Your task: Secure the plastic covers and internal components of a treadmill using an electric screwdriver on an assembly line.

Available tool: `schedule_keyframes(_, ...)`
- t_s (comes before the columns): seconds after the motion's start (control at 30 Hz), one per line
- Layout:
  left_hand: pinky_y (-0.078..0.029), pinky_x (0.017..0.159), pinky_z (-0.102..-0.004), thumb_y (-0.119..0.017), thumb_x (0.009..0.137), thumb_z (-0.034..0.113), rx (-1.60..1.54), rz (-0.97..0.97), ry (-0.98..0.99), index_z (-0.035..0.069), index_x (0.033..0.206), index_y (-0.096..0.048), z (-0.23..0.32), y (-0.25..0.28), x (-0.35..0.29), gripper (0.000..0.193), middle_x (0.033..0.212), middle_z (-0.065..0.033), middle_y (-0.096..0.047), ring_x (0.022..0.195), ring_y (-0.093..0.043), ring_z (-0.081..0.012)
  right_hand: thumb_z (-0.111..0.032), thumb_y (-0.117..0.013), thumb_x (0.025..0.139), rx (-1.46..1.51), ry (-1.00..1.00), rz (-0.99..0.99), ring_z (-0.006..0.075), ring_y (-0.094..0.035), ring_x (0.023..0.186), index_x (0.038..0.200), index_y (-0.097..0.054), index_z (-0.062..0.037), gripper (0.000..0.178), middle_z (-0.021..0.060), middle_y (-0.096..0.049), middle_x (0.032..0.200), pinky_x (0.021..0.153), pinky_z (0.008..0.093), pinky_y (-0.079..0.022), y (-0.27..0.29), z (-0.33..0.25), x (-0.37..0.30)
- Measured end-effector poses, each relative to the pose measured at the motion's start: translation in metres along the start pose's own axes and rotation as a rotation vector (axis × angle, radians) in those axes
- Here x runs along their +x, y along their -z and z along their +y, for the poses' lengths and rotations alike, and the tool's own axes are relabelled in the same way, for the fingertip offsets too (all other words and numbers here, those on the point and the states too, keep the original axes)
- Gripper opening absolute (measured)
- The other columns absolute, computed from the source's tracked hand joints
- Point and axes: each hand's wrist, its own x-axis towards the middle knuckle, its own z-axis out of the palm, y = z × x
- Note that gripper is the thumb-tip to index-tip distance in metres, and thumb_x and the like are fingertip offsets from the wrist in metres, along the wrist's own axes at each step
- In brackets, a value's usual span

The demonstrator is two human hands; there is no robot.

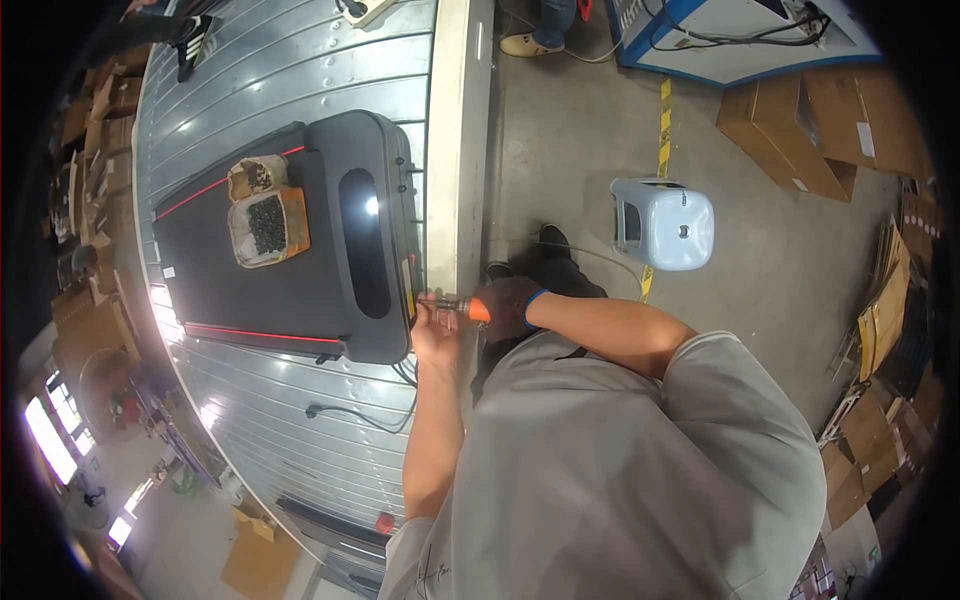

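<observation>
My right hand (508, 306), in a dark glove with a blue cuff, grips an orange electric screwdriver (479, 309). The tool lies level, its metal front end pointing left at the near end of a flat black machine with red stripes, like a folded treadmill (285, 300). My bare left hand (436, 340) is at the tool's tip, thumb and fingertips drawn together beside the machine's edge. Whatever sits between those fingers is too small to make out. On top of the machine stands a worn open box (301, 222) holding many small dark screws (267, 224).
The machine rests on a metal roller conveyor (370, 62) with a pale side rail (445, 150). A black power cord (365, 422) lies on the rollers. To the right, a light-blue plastic stool (688, 230) and cardboard boxes (775, 135) stand on the floor. Other people's feet (530, 45) show at the top.
</observation>
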Motion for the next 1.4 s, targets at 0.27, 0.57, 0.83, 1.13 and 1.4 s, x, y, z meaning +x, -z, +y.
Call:
schedule_keyframes(0.27, -0.033, 0.116, -0.0558, -0.071, 0.094, 0.025, 1.943, 0.132, -1.413, -0.001, 0.152, -0.046, 0.053, -0.020, -0.055, 0.068, 0.153, -0.0250, -0.043, 0.139, -0.041, -0.0429, -0.031, -0.074, 0.073, 0.041, -0.010, -0.007, 0.0383, -0.070, 0.107, 0.121, -0.067, -0.0140, 0.051, 0.0177, -0.074, 0.111, 0.094, 0.0477, -0.055, 0.017, 0.003, -0.001)
schedule_keyframes(0.57, -0.011, 0.121, -0.0733, -0.080, 0.085, 0.032, 2.131, 0.093, -1.264, -0.003, 0.162, -0.022, 0.063, 0.007, -0.022, 0.102, 0.168, -0.0316, -0.014, 0.157, -0.012, -0.0502, -0.032, -0.071, 0.077, -0.016, -0.053, -0.018, 0.0397, -0.070, 0.108, 0.117, -0.067, -0.0100, 0.045, 0.0202, -0.074, 0.111, 0.095, 0.0493, -0.054, 0.016, -0.010, 0.015)
schedule_keyframes(0.83, -0.012, 0.122, -0.0701, -0.077, 0.088, 0.038, 2.125, 0.038, -1.234, 0.000, 0.159, -0.033, 0.088, 0.001, -0.032, 0.091, 0.164, -0.0296, -0.026, 0.154, -0.023, -0.0474, -0.037, -0.074, 0.078, -0.208, -0.013, 0.039, 0.0360, -0.069, 0.111, 0.122, -0.069, -0.0147, 0.050, 0.0178, -0.073, 0.116, 0.097, 0.0463, -0.054, 0.017, -0.026, 0.025)
schedule_keyframes(1.13, -0.053, 0.095, -0.0432, -0.068, 0.090, 0.004, 1.548, 0.051, -1.623, 0.005, 0.111, -0.069, 0.323, -0.071, 0.036, 0.021, 0.120, -0.0153, -0.069, 0.109, -0.067, -0.0337, -0.053, -0.077, 0.078, -0.166, -0.226, 0.205, 0.0429, -0.069, 0.109, 0.129, -0.059, -0.0110, 0.069, 0.0227, -0.072, 0.115, 0.096, 0.0495, -0.055, 0.055, -0.013, -0.023)
schedule_keyframes(1.4, -0.056, 0.091, -0.0463, -0.079, 0.082, 0.017, 2.011, -0.227, -0.886, 0.006, 0.096, -0.076, 0.362, -0.120, 0.108, 0.018, 0.100, -0.0190, -0.076, 0.101, -0.072, -0.0374, -0.050, -0.084, 0.074, 0.094, -0.557, 0.469, 0.0405, -0.068, 0.110, 0.128, -0.059, -0.0058, 0.074, 0.0210, -0.070, 0.115, 0.095, 0.0475, -0.054, 0.046, -0.024, -0.056)
